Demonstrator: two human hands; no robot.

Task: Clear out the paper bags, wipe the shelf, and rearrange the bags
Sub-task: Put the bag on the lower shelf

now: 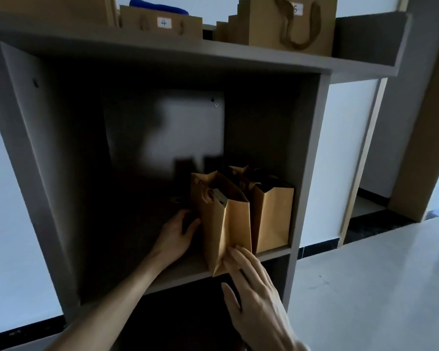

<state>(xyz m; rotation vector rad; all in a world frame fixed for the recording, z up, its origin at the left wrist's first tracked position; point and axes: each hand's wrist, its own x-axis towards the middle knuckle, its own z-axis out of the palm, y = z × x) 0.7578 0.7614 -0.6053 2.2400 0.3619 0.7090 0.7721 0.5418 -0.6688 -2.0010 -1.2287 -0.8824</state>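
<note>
Two brown paper bags stand inside the dark shelf compartment. The nearer bag is at the front edge of the shelf board, and a second bag stands to its right against the side panel. My left hand reaches into the compartment with its fingers against the nearer bag's left side. With straight fingers, my right hand touches the lower front of the same bag. On top of the unit stand a bag labelled 4 and a taller bag with rope handles.
A blue cloth lies behind the bag labelled 4. Smaller brown bags stand stepped beside the tall one. The compartment's left part is dark. A grey floor stretches to the right, with a wooden frame beyond.
</note>
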